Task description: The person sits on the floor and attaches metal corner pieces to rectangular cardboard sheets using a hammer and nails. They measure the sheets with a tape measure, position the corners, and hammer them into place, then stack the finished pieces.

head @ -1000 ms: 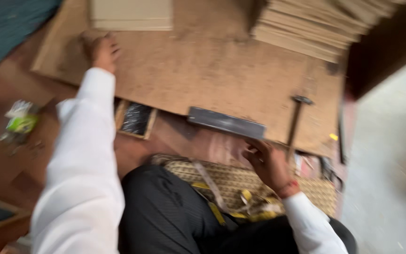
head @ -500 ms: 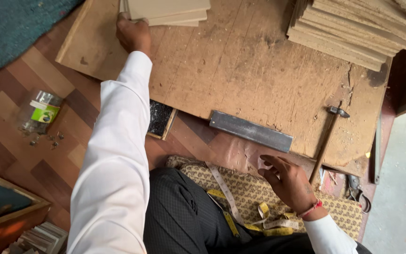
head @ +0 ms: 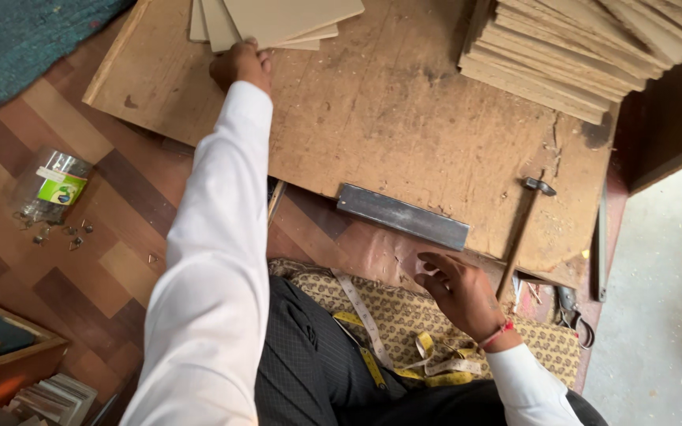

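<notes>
My left hand reaches far forward and grips the near edge of a small stack of thin pale boards lying on a large worn plywood sheet. My right hand rests with fingers spread on the floor beside a patterned cushion, just below a flat grey metal bar that lies on the sheet's front edge. A hammer with a wooden handle lies right of that hand. A yellow and white measuring tape is draped over the cushion.
A big pile of thin boards sits at the top right. A clear jar lies on the wooden floor at left with several small screws spilled near it. A teal rug is at top left. Pliers lie at right.
My left hand has stayed at the pale boards, now grasping their edge. My right hand has shifted slightly toward the metal bar. The camera view has steadied and moved closer.
</notes>
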Demonstrator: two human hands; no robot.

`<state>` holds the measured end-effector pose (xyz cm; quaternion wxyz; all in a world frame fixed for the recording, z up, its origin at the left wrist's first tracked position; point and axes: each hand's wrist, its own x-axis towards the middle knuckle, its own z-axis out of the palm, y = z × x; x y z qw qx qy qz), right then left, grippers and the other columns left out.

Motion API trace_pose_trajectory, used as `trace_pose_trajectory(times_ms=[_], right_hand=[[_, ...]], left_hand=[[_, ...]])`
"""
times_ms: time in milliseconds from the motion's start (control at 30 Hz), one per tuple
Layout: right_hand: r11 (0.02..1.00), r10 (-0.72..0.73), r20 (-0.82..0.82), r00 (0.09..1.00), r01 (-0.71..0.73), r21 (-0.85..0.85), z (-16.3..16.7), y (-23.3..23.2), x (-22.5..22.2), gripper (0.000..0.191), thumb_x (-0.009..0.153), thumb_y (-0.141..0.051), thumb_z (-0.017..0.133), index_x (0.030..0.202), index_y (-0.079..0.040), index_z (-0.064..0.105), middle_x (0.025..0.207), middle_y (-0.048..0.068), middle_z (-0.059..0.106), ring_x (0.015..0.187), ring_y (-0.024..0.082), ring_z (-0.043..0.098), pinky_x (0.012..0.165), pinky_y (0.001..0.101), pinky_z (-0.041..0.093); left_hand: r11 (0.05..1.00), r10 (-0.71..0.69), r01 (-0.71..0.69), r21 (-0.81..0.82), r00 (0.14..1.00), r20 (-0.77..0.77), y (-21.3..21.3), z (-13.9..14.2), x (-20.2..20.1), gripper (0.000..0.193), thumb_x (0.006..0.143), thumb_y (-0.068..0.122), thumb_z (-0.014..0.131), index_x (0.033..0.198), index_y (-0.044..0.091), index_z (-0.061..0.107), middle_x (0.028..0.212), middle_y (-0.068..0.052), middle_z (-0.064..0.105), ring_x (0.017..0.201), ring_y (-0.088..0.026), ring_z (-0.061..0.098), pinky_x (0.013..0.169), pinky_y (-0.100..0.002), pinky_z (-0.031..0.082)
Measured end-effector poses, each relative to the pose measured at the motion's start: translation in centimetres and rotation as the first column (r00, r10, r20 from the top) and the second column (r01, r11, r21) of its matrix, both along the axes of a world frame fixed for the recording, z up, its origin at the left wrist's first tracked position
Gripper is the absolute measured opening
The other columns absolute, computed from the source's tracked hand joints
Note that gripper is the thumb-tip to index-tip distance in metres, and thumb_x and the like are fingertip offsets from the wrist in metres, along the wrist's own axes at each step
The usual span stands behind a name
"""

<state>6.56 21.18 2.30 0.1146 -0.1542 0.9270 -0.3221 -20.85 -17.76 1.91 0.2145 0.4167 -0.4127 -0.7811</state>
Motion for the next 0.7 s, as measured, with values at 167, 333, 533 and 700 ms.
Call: trace_pose_trajectory(times_ms=[167,333,533,700], right_hand=[[0.993,-0.029,-0.084,0.996,0.019,-0.118,0.6,1.0,0.6,0.037,0.088,-0.019,0.076,0.121,-0.003,0.072,0.103,0.016,0.079,0.080,0.021,0.079,0.067,0.0334,0.064],[0.949,-0.266,-0.129,0.955,0.236,-0.209,2.1,1.5,2.5,0.042,0.087,-0.024,0.080,0.123,-0.004,0.072,0.106,0.014,0.079,0.084,0.021,0.079,0.071,0.0330,0.063],[0.902,-0.330,-0.331,0.884,0.192,-0.386,4.2,1.9,5.6,0.072,0.083,-0.031,0.086,0.142,-0.001,0.057,0.135,0.019,0.065,0.114,0.030,0.070,0.089,0.0394,0.061],[0.333,-0.251,0.349,0.903,0.419,-0.844,4.4,3.7,6.3,0.075,0.093,-0.049,0.068,0.147,-0.001,0.048,0.131,0.019,0.066,0.107,0.028,0.072,0.092,0.0412,0.061]], left_hand=[[0.731,-0.472,0.651,0.207,0.700,-0.536,2.4,-1.9,6.2,0.005,0.090,0.001,0.063,0.085,0.000,0.062,0.075,-0.011,0.066,0.067,-0.021,0.066,0.058,-0.031,0.058],[0.724,-0.644,0.690,0.019,0.685,-0.340,8.4,-1.4,17.4,0.008,0.084,0.001,0.063,0.088,-0.005,0.064,0.088,-0.019,0.074,0.078,-0.027,0.075,0.070,-0.036,0.066],[0.753,-0.647,0.616,-0.232,0.628,-0.433,12.0,5.9,25.7,0.020,0.088,0.004,0.058,0.101,-0.008,0.067,0.095,-0.020,0.074,0.081,-0.028,0.074,0.073,-0.038,0.064],[0.633,-0.691,0.755,-0.174,0.449,-0.566,13.5,6.7,28.8,0.027,0.088,0.007,0.054,0.107,-0.009,0.066,0.099,-0.021,0.074,0.088,-0.029,0.075,0.082,-0.041,0.064]])
